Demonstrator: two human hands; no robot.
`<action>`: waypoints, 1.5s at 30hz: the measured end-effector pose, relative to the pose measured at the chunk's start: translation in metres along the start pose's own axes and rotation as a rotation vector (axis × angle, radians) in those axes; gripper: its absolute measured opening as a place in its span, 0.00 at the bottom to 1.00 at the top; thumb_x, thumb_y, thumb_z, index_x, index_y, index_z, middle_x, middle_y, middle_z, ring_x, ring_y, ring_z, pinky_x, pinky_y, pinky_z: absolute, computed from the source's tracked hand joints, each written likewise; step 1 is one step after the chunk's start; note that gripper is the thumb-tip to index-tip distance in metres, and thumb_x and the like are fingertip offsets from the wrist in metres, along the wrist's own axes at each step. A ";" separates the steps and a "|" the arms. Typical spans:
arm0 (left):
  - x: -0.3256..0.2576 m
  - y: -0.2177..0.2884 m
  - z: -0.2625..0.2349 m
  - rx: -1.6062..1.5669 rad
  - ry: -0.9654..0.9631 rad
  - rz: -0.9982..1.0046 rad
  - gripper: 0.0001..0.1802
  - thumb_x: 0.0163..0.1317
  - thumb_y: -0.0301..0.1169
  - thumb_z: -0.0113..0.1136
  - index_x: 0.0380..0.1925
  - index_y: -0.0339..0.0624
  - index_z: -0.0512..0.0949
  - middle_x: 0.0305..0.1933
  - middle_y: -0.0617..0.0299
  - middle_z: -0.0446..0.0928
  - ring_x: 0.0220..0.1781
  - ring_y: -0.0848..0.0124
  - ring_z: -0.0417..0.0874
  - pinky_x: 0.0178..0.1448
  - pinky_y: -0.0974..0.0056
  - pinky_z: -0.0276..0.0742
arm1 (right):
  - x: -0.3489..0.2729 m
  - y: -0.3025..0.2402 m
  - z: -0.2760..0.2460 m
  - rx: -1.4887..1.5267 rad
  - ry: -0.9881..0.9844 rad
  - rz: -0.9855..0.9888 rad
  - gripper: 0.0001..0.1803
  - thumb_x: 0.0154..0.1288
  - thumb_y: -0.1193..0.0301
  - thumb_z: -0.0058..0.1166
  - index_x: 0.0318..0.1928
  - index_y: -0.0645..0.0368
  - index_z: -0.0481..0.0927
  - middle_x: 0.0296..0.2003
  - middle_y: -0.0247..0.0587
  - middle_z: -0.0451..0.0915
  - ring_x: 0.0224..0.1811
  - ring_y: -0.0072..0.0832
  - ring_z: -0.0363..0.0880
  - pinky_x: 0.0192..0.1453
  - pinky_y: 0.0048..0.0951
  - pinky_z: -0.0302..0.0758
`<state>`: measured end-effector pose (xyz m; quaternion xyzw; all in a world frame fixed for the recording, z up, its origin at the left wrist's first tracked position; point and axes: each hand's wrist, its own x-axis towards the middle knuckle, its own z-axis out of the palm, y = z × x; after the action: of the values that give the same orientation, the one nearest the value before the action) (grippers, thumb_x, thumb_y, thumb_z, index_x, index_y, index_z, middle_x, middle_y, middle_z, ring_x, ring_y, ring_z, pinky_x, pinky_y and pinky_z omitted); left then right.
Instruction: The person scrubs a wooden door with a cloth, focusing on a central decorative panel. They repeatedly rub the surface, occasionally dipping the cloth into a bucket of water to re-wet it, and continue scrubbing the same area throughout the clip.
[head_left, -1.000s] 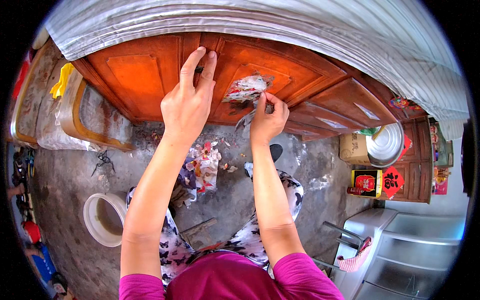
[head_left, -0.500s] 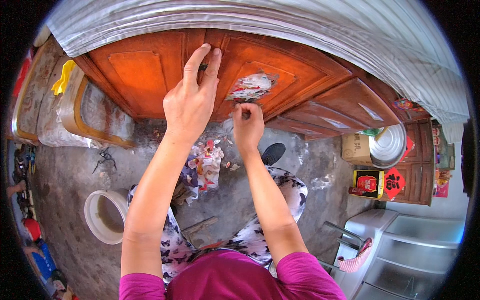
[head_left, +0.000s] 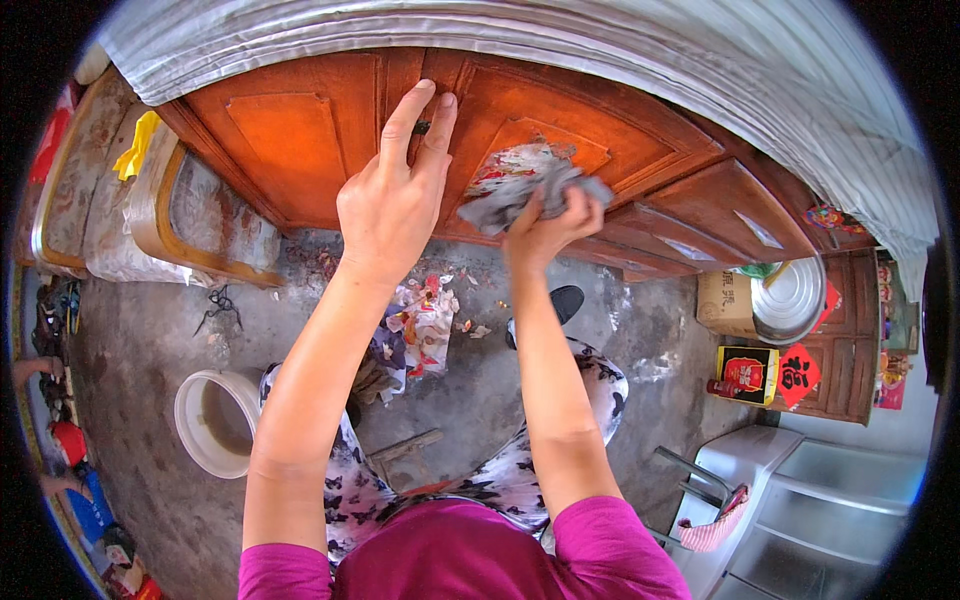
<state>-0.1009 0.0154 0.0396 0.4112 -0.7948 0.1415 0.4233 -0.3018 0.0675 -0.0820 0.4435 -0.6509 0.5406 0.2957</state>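
Both hands up on the wooden door, paper coming away in the right.

The left hand (head_left: 390, 205) presses two extended fingers flat against the orange-brown wooden door (head_left: 300, 130) near its centre seam, holding nothing. The right hand (head_left: 550, 225) is clenched around a crumpled grey scrap of paper (head_left: 520, 185), held against the door's right panel. Torn paper scraps (head_left: 420, 325) lie on the concrete floor (head_left: 150, 340) below; a white bucket (head_left: 205, 425) stands further left.

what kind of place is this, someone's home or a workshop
Most likely a home, perhaps an entrance or yard: a panelled wooden door under both hands, a rough concrete floor with a white bucket and paper scraps, and a wooden chair.
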 end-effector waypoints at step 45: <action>-0.637 -0.336 -0.135 0.075 -1.472 -1.101 0.22 0.64 0.28 0.61 0.59 0.34 0.80 0.58 0.38 0.84 0.63 0.45 0.84 0.67 0.51 0.79 | 0.052 0.023 -0.049 0.364 -0.172 1.091 0.26 0.66 0.68 0.71 0.61 0.54 0.75 0.52 0.36 0.81 0.55 0.31 0.78 0.62 0.39 0.75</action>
<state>0.4274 0.2240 -0.4227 0.7313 -0.5507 -0.3516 -0.1956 -0.3490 0.1018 -0.0356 0.1298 -0.7035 0.6801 -0.1606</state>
